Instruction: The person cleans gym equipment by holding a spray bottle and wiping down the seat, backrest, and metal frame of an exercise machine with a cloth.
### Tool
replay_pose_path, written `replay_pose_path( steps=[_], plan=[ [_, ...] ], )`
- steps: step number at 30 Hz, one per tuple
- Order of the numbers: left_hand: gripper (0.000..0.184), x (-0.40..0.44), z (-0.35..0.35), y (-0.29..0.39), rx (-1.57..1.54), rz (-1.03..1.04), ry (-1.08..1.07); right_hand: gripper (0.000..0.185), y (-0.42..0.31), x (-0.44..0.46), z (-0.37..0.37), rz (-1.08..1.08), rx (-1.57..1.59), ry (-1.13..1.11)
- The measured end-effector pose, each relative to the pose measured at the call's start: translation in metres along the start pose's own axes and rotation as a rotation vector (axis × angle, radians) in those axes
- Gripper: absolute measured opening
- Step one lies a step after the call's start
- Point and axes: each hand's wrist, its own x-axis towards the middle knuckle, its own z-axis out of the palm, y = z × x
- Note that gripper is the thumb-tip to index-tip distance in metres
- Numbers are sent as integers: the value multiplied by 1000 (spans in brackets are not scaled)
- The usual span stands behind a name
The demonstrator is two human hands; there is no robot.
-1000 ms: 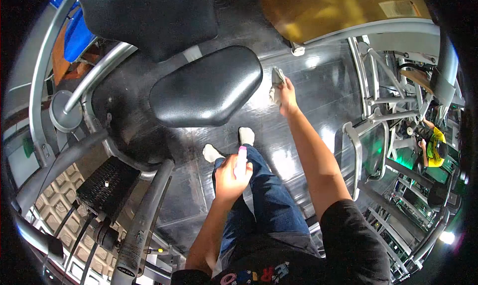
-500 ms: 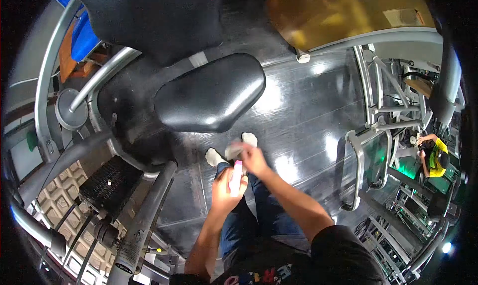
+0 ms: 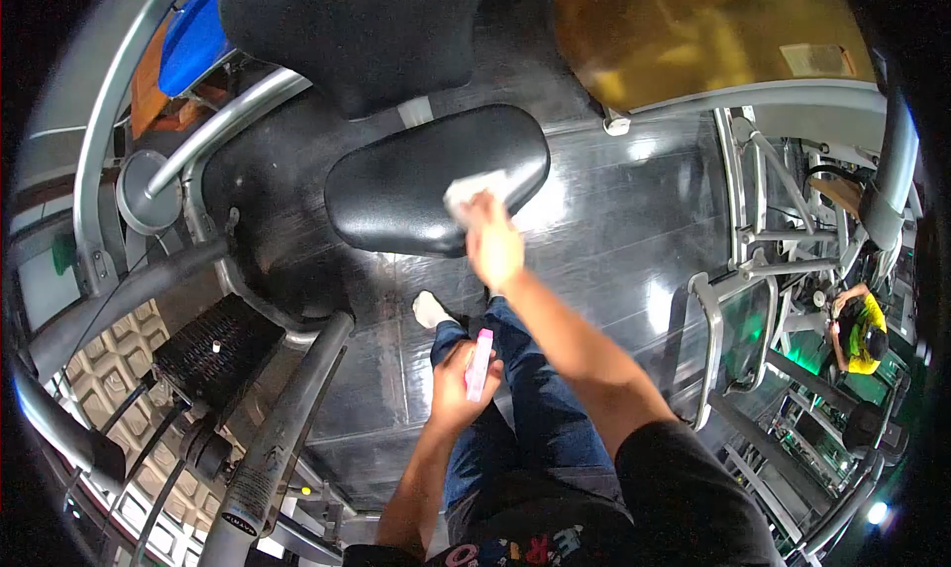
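Over the near right part of the black padded seat, the right hand grips a white cloth; blur hides whether the cloth touches the padding. Nearer and to the left, the left hand is wrapped around 1 pink-and-white bottle, held in front of the jeans. 1 white sock shows on the dark floor beyond it. A grey metal post slants at the near left. Past the seat lies a dark pad, with a gold-tinted panel far right and a blue chair far left. At the right, 1 person in yellow is among metal frames.
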Motion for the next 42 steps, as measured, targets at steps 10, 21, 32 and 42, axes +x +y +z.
replay_pose_path(
  steps=[10,21,32,42],
  plan=[
    [19,-14,-43,-12,58,-64,40,44,16,-41,-58,-85,230,-43],
    [18,-10,-52,-15,44,56,56,42,-32,-82,34,270,231,161],
    [15,-15,-73,-31,38,129,96,36,22,-156,21,675,807,-70],
    [16,-32,-93,-41,19,0,97,27,8,-44,3,875,1301,146]
  ],
)
